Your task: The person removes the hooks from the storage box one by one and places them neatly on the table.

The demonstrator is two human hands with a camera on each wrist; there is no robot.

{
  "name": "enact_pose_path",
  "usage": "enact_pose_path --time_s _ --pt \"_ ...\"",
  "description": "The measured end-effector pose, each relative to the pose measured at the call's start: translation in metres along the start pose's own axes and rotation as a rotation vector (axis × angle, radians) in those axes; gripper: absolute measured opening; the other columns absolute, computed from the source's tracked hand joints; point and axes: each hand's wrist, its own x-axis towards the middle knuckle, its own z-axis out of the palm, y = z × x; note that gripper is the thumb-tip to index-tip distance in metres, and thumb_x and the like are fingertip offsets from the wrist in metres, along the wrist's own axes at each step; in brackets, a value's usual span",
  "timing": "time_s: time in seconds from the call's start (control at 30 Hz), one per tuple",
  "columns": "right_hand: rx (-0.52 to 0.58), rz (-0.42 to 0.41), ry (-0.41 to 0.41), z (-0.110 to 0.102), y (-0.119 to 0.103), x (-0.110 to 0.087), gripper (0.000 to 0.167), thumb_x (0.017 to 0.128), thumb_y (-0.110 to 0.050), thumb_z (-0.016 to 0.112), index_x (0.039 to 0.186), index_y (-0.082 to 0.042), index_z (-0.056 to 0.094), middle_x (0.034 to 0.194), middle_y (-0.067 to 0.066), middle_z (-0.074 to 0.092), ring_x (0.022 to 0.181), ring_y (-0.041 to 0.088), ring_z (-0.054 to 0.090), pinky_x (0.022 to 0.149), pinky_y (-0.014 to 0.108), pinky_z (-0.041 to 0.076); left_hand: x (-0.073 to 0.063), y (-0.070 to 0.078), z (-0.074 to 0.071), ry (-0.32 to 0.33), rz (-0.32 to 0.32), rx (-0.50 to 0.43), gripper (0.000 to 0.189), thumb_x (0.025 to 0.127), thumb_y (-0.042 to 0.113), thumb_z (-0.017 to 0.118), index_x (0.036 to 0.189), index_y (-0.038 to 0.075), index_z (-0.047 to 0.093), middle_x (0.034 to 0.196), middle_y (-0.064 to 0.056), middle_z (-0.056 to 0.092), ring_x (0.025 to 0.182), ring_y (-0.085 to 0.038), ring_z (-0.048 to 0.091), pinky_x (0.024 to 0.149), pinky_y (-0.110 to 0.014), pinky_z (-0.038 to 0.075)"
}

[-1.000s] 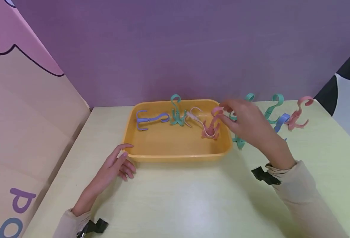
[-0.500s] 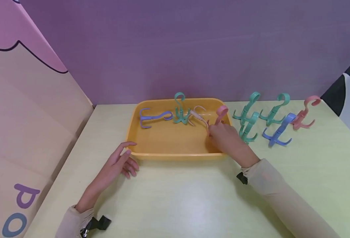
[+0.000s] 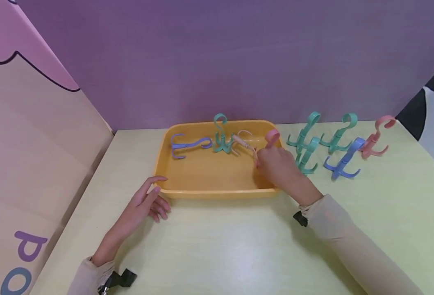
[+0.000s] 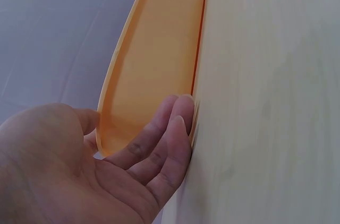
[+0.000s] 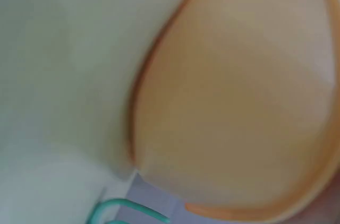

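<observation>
My right hand (image 3: 280, 168) reaches into the right end of the yellow tray (image 3: 202, 192) and grips a pink multi-claw hanging hook (image 3: 272, 137) low down. Its curved top rises above the hand; most of its claws and my fingertips are hidden. At the tray's front left corner my left hand (image 3: 143, 205) holds the rim between thumb and index finger, the other fingers bent against the outer wall. Inside the tray are a purple-blue hook (image 3: 191, 145) lying on its side, an upright green hook (image 3: 221, 139), and a pale pink hook (image 3: 241, 141) lying slanted.
Several hooks stand on the table right of the tray: green hooks (image 3: 337, 137), a blue hook (image 3: 344, 161) and a pink hook (image 3: 373, 139). A purple panel (image 3: 239, 61) rises behind the table, and a printed panel (image 3: 36, 143) stands at the left.
My right hand has moved from the top of the pink hook down to its lower part, uncovering the hooks on the right. The left hand stays at the tray corner.
</observation>
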Motion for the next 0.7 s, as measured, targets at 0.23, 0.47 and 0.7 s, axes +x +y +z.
enact_pose_path --time_s 0.23,0.47,0.7 --pt "0.025 -0.045 0.041 -0.013 -0.006 -0.003 0.015 0.083 -0.006 0.079 0.077 -0.008 0.065 0.072 0.005 0.059 0.058 0.029 0.058 0.05 0.045 0.052 0.002 0.001 -0.001 0.004 0.005 0.002 0.042 0.111 0.031 0.034 0.147 0.011 0.034 0.088 -0.026 0.068 0.068 -0.037 0.068 0.055 -0.041 0.058" --pt "-0.09 -0.115 0.048 -0.013 -0.024 -0.011 0.013 0.084 0.004 0.074 0.09 0.006 0.062 0.083 0.019 0.059 0.05 0.028 0.053 0.043 0.04 0.051 0.0 -0.002 -0.001 0.004 0.003 -0.002 0.043 0.111 0.032 0.034 0.148 0.011 0.033 0.088 -0.026 0.068 0.068 -0.037 0.068 0.055 -0.042 0.058" --pt "-0.006 -0.098 0.089 -0.027 -0.016 -0.011 0.017 0.076 0.0 0.077 0.09 0.004 0.067 0.092 0.018 0.057 0.068 0.03 0.059 0.052 0.042 0.054 0.0 -0.001 0.0 0.01 -0.003 0.005 0.042 0.11 0.033 0.035 0.147 0.012 0.034 0.087 -0.025 0.068 0.068 -0.037 0.068 0.056 -0.041 0.058"
